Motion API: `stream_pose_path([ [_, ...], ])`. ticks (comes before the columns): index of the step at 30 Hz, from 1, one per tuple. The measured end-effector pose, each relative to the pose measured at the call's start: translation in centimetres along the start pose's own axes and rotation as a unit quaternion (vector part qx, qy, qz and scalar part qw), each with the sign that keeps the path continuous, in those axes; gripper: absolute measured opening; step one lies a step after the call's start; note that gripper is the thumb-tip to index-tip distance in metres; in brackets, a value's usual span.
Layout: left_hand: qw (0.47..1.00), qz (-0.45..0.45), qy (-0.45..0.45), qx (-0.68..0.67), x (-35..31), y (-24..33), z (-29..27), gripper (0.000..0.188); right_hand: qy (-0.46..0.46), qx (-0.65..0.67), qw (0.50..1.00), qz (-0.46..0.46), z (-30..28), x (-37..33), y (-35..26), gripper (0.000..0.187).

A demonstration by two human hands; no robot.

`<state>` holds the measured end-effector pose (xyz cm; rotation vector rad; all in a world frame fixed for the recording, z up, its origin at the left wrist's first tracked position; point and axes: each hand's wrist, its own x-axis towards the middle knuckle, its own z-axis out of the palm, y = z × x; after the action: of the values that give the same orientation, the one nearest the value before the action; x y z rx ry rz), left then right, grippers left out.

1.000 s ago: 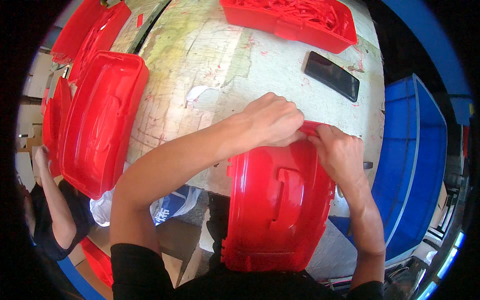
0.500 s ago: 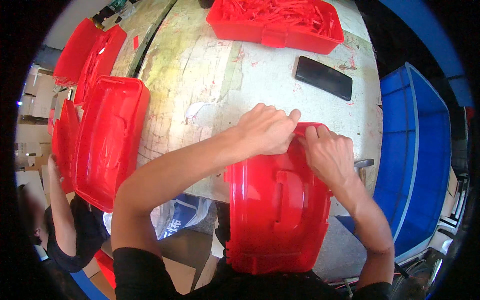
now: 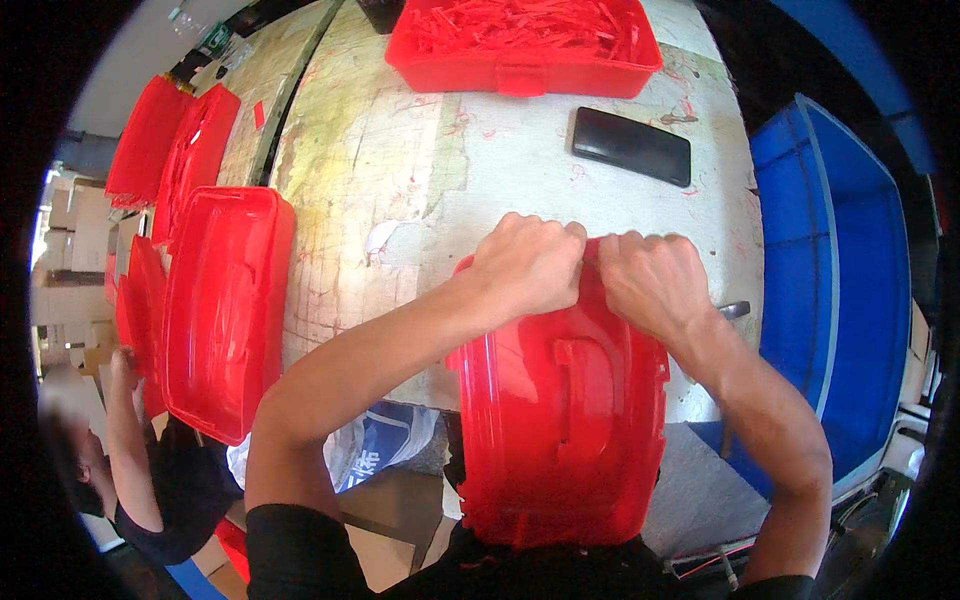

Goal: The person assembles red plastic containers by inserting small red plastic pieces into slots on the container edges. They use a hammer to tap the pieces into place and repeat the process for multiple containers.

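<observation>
A glossy red plastic box lid (image 3: 540, 450) with a raised, handle-like shape in its middle lies tilted between my body and the table. Its near end rests against my dark shirt. My left hand (image 3: 530, 265) is closed over its far rim, knuckles up. Right beside it, my right hand (image 3: 655, 283) grips the same rim with curled fingers. Both sets of fingertips are hidden under the hands. Close to my right wrist, a metal head like a hammer's (image 3: 735, 310) shows on the table edge.
A red box of red plastic scraps (image 3: 522, 78) and a black phone (image 3: 632, 147) lie on the worn table (image 3: 400, 170). Another red tray-like shell (image 3: 225, 310) stands left, near a co-worker's arm (image 3: 130, 450). A blue bin (image 3: 870, 270) stands right; a plastic bag (image 3: 385, 445) hangs below the table edge.
My right hand has turned and closed more fully over the rim, level with the left. The view has shifted slightly; the lid stays in nearly the same place.
</observation>
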<state>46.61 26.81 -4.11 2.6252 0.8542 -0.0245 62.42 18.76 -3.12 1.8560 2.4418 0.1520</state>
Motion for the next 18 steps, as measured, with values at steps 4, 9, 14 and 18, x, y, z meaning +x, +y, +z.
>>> stream_pose_path([
  [4, 1.0, -0.017, 0.008, 0.013, 0.4, 0.2, 0.2, 0.025, 0.013, 0.016, 0.997, 0.08, 0.5, 0.0, -1.1, 0.011],
  [9, 1.0, -0.013, 0.006, 0.026, 0.6, 0.6, 0.3, 0.024, 0.027, 0.034, 0.974, 0.223, 1.1, -0.8, -3.8, 0.012],
  [14, 0.999, -0.014, 0.02, 0.033, 0.6, 0.4, 0.3, 0.023, 0.006, -0.004, 0.993, 0.116, -0.1, -0.2, -2.4, 0.011],
  [18, 0.999, -0.021, 0.037, 0.014, 0.8, 0.1, 0.5, 0.023, 0.046, -0.023, 0.997, 0.053, -0.2, 0.9, -1.6, 0.011],
])
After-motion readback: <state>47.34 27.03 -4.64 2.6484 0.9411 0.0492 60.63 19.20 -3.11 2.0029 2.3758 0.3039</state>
